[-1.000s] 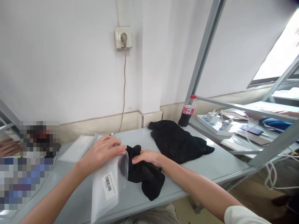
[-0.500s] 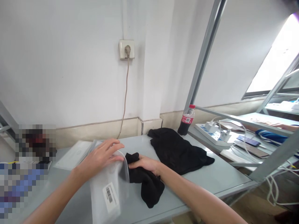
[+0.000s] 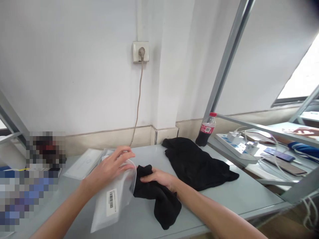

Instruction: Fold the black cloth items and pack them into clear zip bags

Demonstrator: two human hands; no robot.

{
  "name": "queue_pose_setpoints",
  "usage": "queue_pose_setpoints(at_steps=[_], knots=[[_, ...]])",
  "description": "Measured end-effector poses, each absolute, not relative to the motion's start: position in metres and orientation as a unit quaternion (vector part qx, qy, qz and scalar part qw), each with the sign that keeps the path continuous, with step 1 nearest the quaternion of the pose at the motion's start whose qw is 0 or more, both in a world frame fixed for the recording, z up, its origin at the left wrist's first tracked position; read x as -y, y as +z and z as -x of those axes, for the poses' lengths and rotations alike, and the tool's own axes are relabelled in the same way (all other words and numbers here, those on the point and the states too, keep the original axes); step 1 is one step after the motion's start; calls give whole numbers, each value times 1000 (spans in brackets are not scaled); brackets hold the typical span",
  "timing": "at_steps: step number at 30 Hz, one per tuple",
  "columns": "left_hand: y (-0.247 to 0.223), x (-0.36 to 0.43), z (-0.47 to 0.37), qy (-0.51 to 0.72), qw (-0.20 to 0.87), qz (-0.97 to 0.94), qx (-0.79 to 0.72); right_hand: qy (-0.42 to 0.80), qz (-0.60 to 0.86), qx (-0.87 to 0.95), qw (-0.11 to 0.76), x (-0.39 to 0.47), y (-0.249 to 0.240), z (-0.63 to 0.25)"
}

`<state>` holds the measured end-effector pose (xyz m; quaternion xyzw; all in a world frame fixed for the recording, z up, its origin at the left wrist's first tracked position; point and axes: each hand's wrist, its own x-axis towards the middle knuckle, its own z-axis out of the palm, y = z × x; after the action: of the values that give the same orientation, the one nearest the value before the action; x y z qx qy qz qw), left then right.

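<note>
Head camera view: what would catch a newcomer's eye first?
Probably the black cloth bunched in the right hand, at the mouth of the clear bag under the left hand. Beyond, a second black cloth lies on the table, a red-capped bottle standing behind it.

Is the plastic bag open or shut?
Open: the plastic bag's mouth edge bows up by the left hand, with the black cloth in the right hand at that opening.
</note>
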<state>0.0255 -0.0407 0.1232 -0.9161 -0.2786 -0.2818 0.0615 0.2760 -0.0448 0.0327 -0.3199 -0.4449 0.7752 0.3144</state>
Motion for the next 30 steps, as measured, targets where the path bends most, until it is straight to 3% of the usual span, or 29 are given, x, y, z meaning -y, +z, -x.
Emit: queue_pose_setpoints(at_steps=[6,12,17,26,28,30], knots=[[128,48,-25,-239,-68,909,335,758,329,457,330,44,34,-280],[125,48,-20,-270,-48,894,355,771,254,489,320,54,53,-273],[102,42,-21,-390,-3,857,336,697,279,556,356,53,55,-270],[73,41,-60,-481,66,789,378,723,331,459,396,53,41,-268],[70,40,-60,-497,40,750,435,719,357,438,405,54,39,-267],[67,37,-56,-503,-53,712,487,722,363,431,400,55,41,-267]])
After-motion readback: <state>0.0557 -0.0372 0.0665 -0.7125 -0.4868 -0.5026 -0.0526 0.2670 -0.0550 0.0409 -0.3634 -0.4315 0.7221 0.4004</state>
